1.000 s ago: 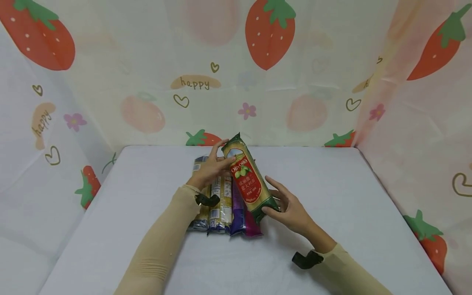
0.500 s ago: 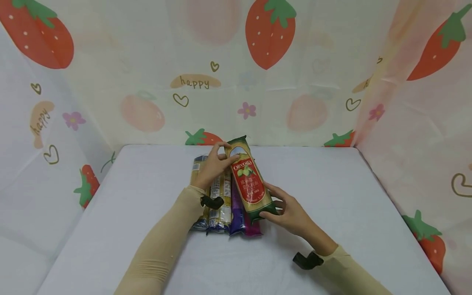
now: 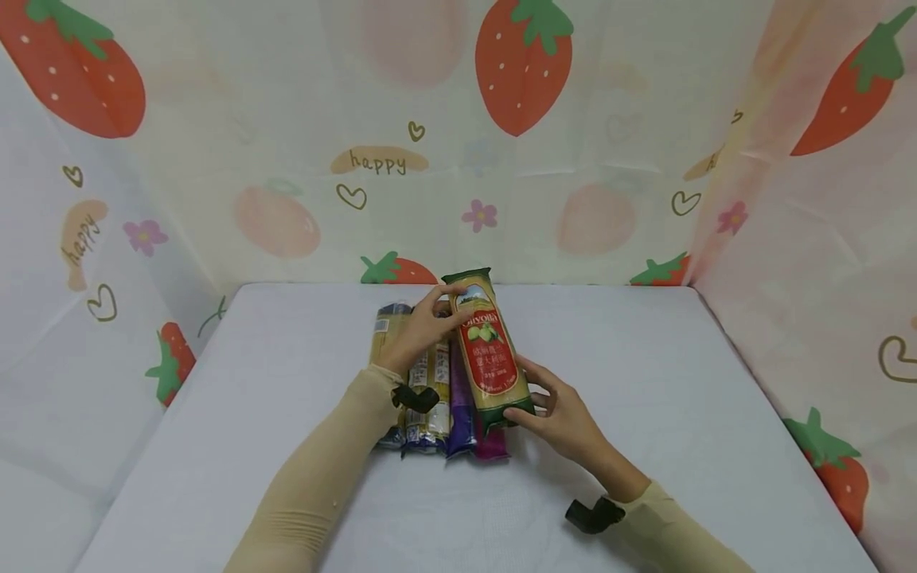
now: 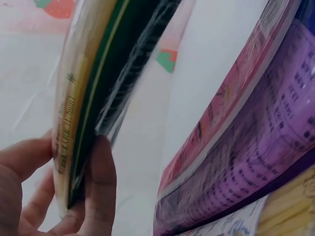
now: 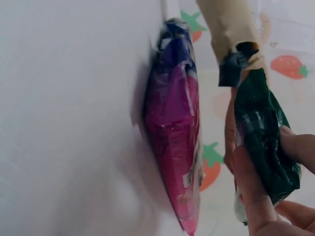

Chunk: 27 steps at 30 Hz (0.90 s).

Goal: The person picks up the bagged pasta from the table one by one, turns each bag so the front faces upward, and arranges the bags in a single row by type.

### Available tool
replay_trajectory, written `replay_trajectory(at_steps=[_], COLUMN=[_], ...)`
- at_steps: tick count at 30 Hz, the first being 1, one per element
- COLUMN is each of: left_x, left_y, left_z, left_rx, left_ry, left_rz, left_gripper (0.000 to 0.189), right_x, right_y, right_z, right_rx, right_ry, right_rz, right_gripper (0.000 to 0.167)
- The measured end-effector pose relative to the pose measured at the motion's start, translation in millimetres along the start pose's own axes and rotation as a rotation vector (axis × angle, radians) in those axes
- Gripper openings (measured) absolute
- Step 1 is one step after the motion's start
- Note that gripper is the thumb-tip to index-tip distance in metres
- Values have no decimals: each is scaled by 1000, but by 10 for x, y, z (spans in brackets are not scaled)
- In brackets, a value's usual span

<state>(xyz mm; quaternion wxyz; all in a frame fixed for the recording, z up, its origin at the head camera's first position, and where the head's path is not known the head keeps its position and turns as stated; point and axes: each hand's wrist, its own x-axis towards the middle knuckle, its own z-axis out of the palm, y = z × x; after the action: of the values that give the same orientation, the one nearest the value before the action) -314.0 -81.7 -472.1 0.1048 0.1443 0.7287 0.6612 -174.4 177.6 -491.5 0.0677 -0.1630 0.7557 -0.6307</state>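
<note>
Both hands hold a gold and green spaghetti packet (image 3: 490,354) with a red label, tilted above other packets. My left hand (image 3: 423,330) pinches its upper left edge, thumb on the front; in the left wrist view the fingers (image 4: 101,182) lie behind the packet (image 4: 81,113). The right hand (image 3: 566,418) grips the lower green end, seen as crumpled green wrap (image 5: 268,147) in the right wrist view. Under and beside it lie a magenta packet (image 3: 492,447), a purple packet (image 3: 462,430) and clear-wrapped pasta packets (image 3: 430,398), side by side. The left forearm and hand partly cover the leftmost ones.
A white-covered table (image 3: 680,382) spreads around the packets. Behind it and at both sides hang cloth walls (image 3: 616,119) printed with strawberries. Each wrist carries a black camera mount (image 3: 595,516).
The held packet has turned more upright, its top shifting right and slightly down. The left hand has moved right with it. The packets on the table have stayed put.
</note>
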Motion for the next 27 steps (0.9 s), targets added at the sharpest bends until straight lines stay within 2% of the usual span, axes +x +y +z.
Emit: replay_trajectory(at_steps=[4, 8, 14, 22, 27], left_x=[27, 83, 150, 249, 365], left_y=[-17, -40, -34, -44, -32], left_z=[64, 137, 288, 464, 581], left_rx=[52, 95, 87, 92, 103], left_ry=[-39, -47, -68, -73, -101], left_rz=[-36, -46, -36, -86, -62], left_gripper=[57, 60, 62, 69, 71], right_x=[-22, -37, -71, -73, -69], right_y=[15, 33, 58, 104, 121], right_z=[-23, -60, -144, -274, -387], right_rx=[-16, -23, -45, -60, -102], right_ry=[18, 29, 51, 79, 105], right_rz=[14, 21, 28, 69, 72], right_gripper=[86, 85, 85, 84, 83])
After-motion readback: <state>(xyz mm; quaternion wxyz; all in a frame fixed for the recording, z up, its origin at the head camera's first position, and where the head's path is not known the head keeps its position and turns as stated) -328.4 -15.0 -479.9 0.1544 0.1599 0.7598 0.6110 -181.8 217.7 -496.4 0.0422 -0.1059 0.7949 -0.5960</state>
